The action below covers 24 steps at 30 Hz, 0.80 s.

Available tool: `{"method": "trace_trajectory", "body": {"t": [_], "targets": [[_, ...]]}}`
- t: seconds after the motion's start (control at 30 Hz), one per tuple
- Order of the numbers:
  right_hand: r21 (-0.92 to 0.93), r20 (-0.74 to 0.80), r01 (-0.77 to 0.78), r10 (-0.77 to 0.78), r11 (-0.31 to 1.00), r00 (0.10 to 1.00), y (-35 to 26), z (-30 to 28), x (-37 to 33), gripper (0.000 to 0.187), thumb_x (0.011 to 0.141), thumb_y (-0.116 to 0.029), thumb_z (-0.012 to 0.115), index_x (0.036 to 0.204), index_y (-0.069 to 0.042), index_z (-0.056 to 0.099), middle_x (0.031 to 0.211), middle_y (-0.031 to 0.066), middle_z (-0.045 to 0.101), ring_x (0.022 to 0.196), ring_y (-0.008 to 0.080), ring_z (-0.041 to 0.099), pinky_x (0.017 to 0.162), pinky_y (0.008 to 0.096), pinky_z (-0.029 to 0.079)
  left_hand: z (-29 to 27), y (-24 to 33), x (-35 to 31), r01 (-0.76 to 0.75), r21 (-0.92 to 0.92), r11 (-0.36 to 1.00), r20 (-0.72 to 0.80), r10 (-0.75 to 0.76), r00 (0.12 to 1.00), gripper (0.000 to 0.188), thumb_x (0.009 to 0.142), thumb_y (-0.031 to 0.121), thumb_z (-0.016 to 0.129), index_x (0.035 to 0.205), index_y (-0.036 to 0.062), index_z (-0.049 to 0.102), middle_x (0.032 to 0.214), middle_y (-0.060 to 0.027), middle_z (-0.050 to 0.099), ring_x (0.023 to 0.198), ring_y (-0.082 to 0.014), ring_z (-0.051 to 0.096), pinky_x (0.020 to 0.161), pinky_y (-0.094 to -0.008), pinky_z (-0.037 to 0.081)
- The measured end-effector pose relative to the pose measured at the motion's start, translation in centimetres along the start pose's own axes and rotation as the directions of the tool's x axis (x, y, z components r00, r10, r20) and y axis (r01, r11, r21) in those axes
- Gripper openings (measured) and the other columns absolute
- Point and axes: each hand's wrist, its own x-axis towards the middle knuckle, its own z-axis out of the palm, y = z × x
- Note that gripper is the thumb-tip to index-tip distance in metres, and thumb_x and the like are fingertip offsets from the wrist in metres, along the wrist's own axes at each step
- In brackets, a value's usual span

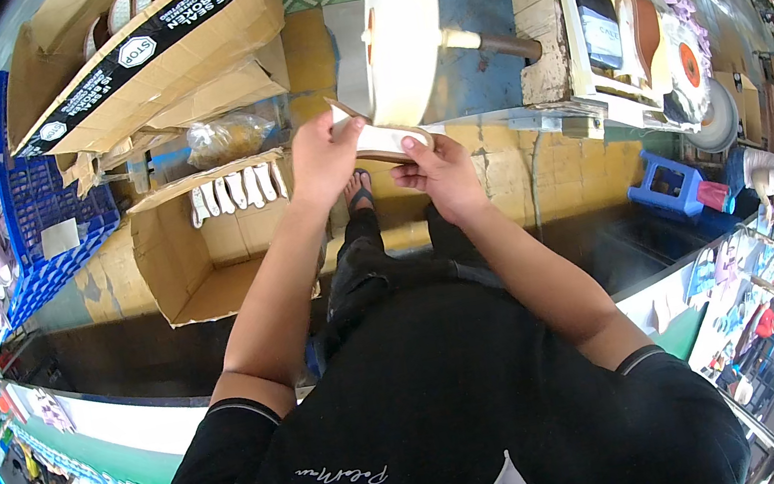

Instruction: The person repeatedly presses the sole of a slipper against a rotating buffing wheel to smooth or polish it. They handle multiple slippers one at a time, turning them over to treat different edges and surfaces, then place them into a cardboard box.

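Note:
Both my hands are closed on a shoe sole (381,141), white on its upper face with a brown edge. My left hand (323,159) grips the end on the left, thumb on top. At the other end, my right hand (445,172) pinches the sole with its thumb on the white face and fingers curled beneath. Just beyond the sole stands a large cream buffing wheel (401,32), its lower rim at the sole's far edge; whether they touch I cannot tell. A shaft (498,45) joins the wheel to the machine on the right.
Left of my arms, an open carton (183,264) holds several white soles in a row. Behind it is a larger carton (176,58) with more soles. A blue crate (49,219) stands far left. At right are a white tray (578,39), a blue stool (667,184) and another person (767,172).

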Motion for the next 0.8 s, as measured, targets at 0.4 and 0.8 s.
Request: {"method": "trace_trajectory", "body": {"t": [0.4,0.8], "targets": [[-0.143,0.070,-0.007,0.017,0.990,0.997,0.3,2.8,0.6,0.050,0.108,-0.025,0.080,0.138,0.008,0.058,0.120,0.0161,0.074,0.093,0.0220,0.079,0.085,0.0374,0.068,-3.2,-1.5,-0.6,-0.007,-0.001,1.000,-0.085,0.007,0.996,0.025,0.107,0.021,0.076,0.109,-0.0037,0.077,0.081,-0.0106,0.072,0.073,-0.0153,0.059,0.071,-0.0365,0.050],[-0.427,0.435,0.451,-0.258,0.784,0.862,-4.1,0.0,-11.5,0.053,0.095,0.012,0.082,0.136,-0.007,0.054,0.148,0.0087,0.058,0.138,0.0182,0.061,0.117,0.0370,0.054,-5.5,4.2,-14.3,-0.232,-0.350,0.908,0.197,0.314,0.929,0.032,0.094,-0.004,0.088,0.119,0.0027,0.070,0.123,-0.0084,0.076,0.118,-0.0186,0.071,0.103,-0.0344,0.056]]}}
